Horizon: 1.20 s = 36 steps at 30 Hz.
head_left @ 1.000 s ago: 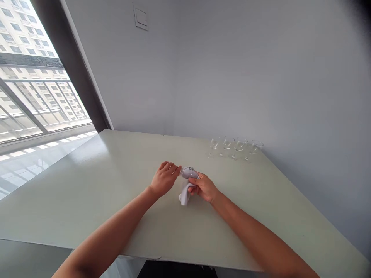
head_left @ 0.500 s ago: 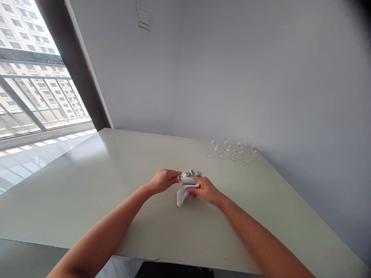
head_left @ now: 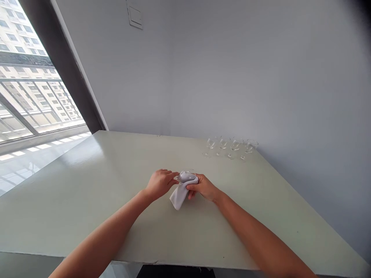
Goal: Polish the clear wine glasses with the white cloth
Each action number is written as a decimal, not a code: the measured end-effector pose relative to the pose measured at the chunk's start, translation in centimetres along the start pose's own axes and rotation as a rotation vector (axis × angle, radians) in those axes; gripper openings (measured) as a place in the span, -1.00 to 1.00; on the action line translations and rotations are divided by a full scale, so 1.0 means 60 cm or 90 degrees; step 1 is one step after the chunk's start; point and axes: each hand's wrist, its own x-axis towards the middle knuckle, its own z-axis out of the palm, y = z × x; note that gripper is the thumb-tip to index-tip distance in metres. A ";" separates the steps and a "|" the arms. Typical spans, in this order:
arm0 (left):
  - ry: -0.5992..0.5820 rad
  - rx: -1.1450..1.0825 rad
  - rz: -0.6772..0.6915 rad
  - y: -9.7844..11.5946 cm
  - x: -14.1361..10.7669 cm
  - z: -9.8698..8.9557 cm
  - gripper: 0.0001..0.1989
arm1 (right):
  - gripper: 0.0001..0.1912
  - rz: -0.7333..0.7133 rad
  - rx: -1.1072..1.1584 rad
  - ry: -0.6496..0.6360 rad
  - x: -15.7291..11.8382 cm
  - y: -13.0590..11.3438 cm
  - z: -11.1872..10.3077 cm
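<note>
Above the middle of the table a clear wine glass (head_left: 188,177) is tipped on its side, its bowl toward the right and its stem end toward the left. My left hand (head_left: 161,183) pinches the glass at its stem end with the fingertips. A pale grey-white cloth (head_left: 179,196) wraps the bowl, and one corner hangs down below it. My right hand (head_left: 204,188) is closed on the cloth around the bowl, thumb on the near side. Some of the right fingers are hidden behind the cloth.
Several clear stemmed glasses (head_left: 222,146) stand upright in a row at the table's back right, near the wall (head_left: 261,77). The pale glossy table (head_left: 87,200) extends under both arms. A window with a railing (head_left: 37,92) lies at far left.
The cloth's hanging corner has swung a little left and down, and more of the glass bowl shows. Both hands keep their hold. The whole view has shifted slightly.
</note>
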 end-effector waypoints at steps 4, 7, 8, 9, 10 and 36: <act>-0.293 -0.406 -0.128 -0.012 0.003 -0.013 -0.71 | -0.62 0.012 -0.098 -0.126 -0.020 -0.025 -0.003; -0.424 -0.547 -0.128 -0.018 0.004 -0.012 -0.66 | -0.61 0.033 -0.101 -0.160 -0.023 -0.028 -0.007; -0.422 -0.532 -0.129 -0.018 0.004 -0.010 -0.65 | -0.63 0.031 -0.100 -0.149 -0.021 -0.026 -0.009; -0.391 -0.482 -0.131 -0.016 0.004 -0.008 -0.65 | -0.65 0.027 -0.097 -0.126 -0.018 -0.022 -0.011; -0.325 -0.400 -0.131 -0.013 0.003 -0.005 -0.66 | -0.67 0.019 -0.086 -0.090 -0.013 -0.017 -0.012; 0.039 0.073 0.009 0.018 -0.003 0.009 -0.70 | -0.70 0.014 0.119 0.103 0.008 0.002 -0.026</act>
